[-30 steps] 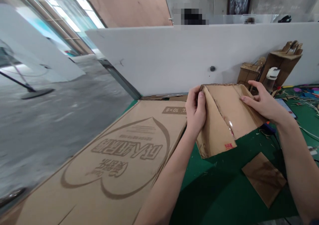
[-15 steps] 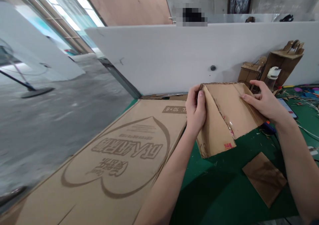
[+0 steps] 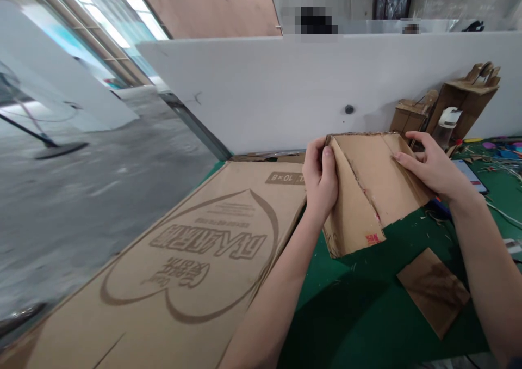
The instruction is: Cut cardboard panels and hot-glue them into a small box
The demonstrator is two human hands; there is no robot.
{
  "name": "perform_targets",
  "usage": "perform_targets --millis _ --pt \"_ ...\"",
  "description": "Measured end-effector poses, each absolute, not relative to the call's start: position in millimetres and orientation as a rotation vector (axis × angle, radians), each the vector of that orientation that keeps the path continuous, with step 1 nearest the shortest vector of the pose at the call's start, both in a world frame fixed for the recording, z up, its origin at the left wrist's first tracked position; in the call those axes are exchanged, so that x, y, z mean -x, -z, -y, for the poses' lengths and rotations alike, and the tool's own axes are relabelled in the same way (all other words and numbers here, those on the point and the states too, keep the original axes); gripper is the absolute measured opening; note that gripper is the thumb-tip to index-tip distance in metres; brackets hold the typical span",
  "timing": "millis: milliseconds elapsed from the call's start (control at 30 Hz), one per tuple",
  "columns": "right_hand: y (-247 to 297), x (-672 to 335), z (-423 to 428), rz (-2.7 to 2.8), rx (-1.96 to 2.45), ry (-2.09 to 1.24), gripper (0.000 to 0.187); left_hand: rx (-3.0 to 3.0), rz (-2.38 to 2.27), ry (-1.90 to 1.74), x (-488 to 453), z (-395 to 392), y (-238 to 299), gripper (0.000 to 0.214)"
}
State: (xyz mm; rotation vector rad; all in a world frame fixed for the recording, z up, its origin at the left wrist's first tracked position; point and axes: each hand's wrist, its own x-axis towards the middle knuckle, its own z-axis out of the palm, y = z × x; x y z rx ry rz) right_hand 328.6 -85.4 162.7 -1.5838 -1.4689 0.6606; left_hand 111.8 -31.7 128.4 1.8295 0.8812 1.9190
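Large carton (image 3: 228,282): upside-down "10×8" label (image 3: 286,178), upside-down Chinese characters (image 3: 207,242). Held cardboard piece (image 3: 387,178): red print (image 3: 372,239), too small.

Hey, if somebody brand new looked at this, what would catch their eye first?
Probably the big flat sheet of cardboard with a heart outline, stretching across the lower left and middle. Next, just right of it, the left hand and right hand holding a folded cardboard piece above the green table. Farther back on the right, a tall cardboard model stands out against the white partition.
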Motion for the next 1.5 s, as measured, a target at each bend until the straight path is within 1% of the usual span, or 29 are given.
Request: perform_targets --millis 367,567,800,1033,1133,1267,1333,1433,1500 --pt "-161 -333 83 1.486 1.606 -0.682 0.075 -1.879 -0.778 -1.856 -111 31 -122 0.045" --pt "-163 -331 87 1.520 1.616 -0.666 0.070 -1.887 -0.799 -1.867 -111 31 -123 0.048" --pt "-162 -331 86 1.520 1.620 -0.690 0.071 -1.870 -0.781 -1.871 -111 29 -121 0.049" --pt "-159 -333 82 1.565 1.664 -0.578 0.073 -1.854 -0.782 -1.871 -112 28 -120 0.048" --pt "-160 -333 84 1.577 1.670 -0.590 0.074 -1.830 -0.809 -1.845 -112 29 -121 0.047" --pt "-163 -337 86 1.536 1.679 -0.576 0.066 -1.769 -0.820 -1.811 -109 25 -124 0.046" --pt "-166 -340 88 1.519 1.625 -0.629 0.067 -1.718 -0.845 -1.774 -106 20 -126 0.044" --pt "-169 -345 91 1.489 1.530 -0.823 0.075 -1.658 -0.862 -1.655 -99 12 -126 0.043" --pt "-172 -345 94 1.462 1.494 -0.872 0.078 -1.623 -0.856 -1.611 -95 5 -124 0.044"
